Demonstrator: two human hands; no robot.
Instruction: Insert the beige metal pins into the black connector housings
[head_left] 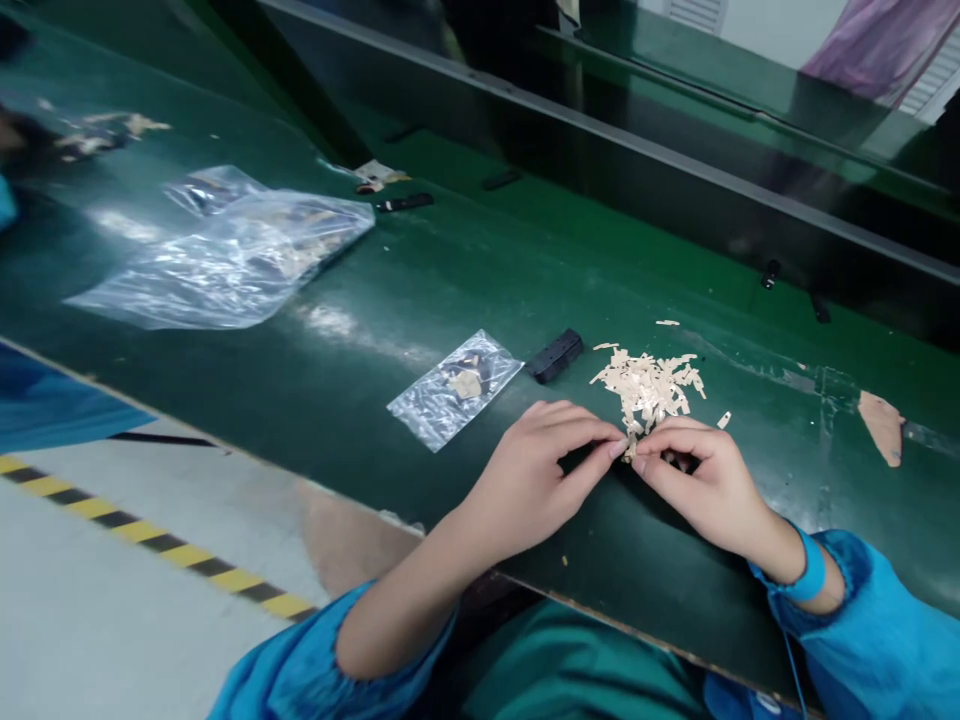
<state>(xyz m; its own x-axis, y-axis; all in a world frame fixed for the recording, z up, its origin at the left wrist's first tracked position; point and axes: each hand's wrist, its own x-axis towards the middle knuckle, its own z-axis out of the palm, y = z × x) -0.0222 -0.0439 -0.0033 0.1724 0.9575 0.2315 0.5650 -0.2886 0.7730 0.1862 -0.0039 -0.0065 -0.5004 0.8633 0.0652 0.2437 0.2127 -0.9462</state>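
Note:
A loose pile of small flat beige pieces (649, 385) lies on the green table in front of me. At its near edge, my left hand (551, 465) pinches with thumb and forefinger at a small beige piece (628, 452). The fingertips of my right hand (697, 475) close on the same spot from the other side, almost touching the left ones. The piece between them is mostly covered, so its exact shape is hidden. Left of the pile sit a black block (555, 356) and a small clear plastic bag (457, 390) with beige and dark bits inside.
A large clear plastic bag (247, 250) lies farther left, near another person's blue sleeve (6, 203). A slanted dark post (285, 80) meets the table beyond it. Small black parts (770, 274) lie along the back, and a brown scrap (881, 428) lies at right.

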